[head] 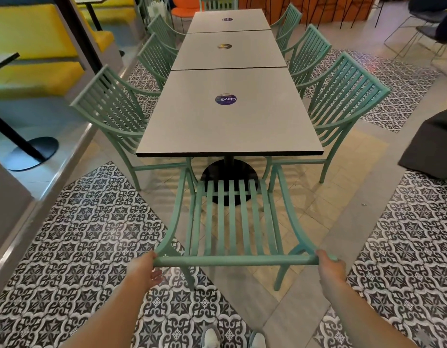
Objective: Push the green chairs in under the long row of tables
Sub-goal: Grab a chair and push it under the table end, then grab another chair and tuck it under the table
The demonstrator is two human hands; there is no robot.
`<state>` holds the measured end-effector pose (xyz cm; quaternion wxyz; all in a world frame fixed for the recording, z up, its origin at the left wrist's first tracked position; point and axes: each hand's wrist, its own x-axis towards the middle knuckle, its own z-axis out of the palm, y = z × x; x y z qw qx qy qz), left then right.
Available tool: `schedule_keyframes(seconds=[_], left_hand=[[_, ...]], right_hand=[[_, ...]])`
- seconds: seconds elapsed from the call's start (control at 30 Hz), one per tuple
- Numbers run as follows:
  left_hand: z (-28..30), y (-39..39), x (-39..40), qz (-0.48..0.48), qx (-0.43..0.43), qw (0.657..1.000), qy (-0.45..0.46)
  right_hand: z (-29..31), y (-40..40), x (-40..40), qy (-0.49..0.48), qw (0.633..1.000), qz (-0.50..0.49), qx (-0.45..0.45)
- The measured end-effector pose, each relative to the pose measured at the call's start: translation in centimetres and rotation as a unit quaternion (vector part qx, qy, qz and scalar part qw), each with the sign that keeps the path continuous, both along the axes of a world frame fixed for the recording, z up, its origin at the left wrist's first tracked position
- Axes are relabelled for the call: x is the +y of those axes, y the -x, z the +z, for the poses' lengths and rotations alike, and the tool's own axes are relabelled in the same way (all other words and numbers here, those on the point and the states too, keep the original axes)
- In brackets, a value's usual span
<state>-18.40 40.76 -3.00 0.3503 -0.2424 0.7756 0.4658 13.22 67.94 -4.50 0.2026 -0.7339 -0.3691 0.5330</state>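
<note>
We reach both bare arms forward, our left hand [145, 268] and right hand [329, 266] each curled round an opposite end of the chair's top rail [236, 260], wrists straight.

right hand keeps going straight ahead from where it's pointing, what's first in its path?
The right hand already grips the top rail of the end chair. Straight ahead, past that chair's right armrest, the near edge of the first table looks first in line, though depth is unclear.

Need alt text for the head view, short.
Both hands, left hand and right hand, grip the top rail of a green chair at the near end of a long row of tables; more green chairs line both sides.
</note>
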Motion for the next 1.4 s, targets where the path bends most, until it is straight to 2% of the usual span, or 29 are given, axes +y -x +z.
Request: schedule_keyframes(seconds=[0.07,0.13,0.2,0.27,0.33,0.4,0.47,0.53,0.6,0.7,0.83,0.9,0.97,1.07,1.2,1.3,1.4], left_hand=[[-0.1,0.8,-0.2,-0.087,0.059,0.99,0.093],[0.1,2.1,0.1,-0.177,0.151,0.957,0.171],[1.2,3.1,1.2,-0.261,0.223,0.916,0.209],[3.2,2.9,2.7,-0.351,0.289,0.855,0.247],[5.4,2.0,3.8,-0.431,0.359,0.778,0.281],[7.8,1.5,4.3,-0.487,0.407,0.706,0.315],[9.5,1.8,3.5,-0.518,0.426,0.659,0.34],[10.4,2.6,1.8,-0.538,0.43,0.625,0.367],[11.5,3.9,0.1,-0.534,0.44,0.614,0.381],[12.9,7.1,-3.0,-0.514,0.428,0.624,0.405],[14.2,12.9,-6.6,-0.508,0.429,0.629,0.404],[15.3,17.2,-8.1,-0.496,0.451,0.622,0.404],[16.6,21.6,-9.4,-0.494,0.46,0.613,0.41],[18.1,27.2,-11.3,-0.513,0.473,0.577,0.425],[19.4,35.5,-13.3,-0.558,0.472,0.542,0.414],[19.1,42.1,-13.9,-0.574,0.483,0.522,0.407],[17.5,47.6,-13.5,-0.6,0.459,0.511,0.41]], right_hand=[[0.6,-0.1,0.3,-0.058,0.991,0.077,-0.097],[1.7,0.7,0.9,-0.147,0.959,0.173,-0.169],[3.1,2.8,1.4,-0.208,0.923,0.267,-0.184],[4.1,5.6,1.2,-0.235,0.882,0.371,-0.174],[5.1,8.6,0.4,-0.267,0.824,0.475,-0.158],[6.5,12.4,-0.9,-0.296,0.749,0.573,-0.151],[8.2,16.7,-2.6,-0.327,0.673,0.647,-0.149],[9.5,20.2,-4.7,-0.351,0.615,0.694,-0.131],[10.6,22.9,-6.6,-0.366,0.58,0.719,-0.11],[11.8,27.4,-9.2,-0.404,0.534,0.735,-0.107],[13.0,34.5,-11.9,-0.408,0.505,0.751,-0.121],[13.3,39.0,-13.6,-0.419,0.502,0.745,-0.134],[13.6,43.6,-15.3,-0.421,0.513,0.735,-0.138],[13.9,49.8,-17.5,-0.425,0.517,0.728,-0.149],[14.6,57.5,-20.1,-0.409,0.554,0.709,-0.152],[14.6,63.6,-20.8,-0.415,0.564,0.697,-0.155],[14.0,69.6,-20.1,-0.409,0.585,0.681,-0.163]])
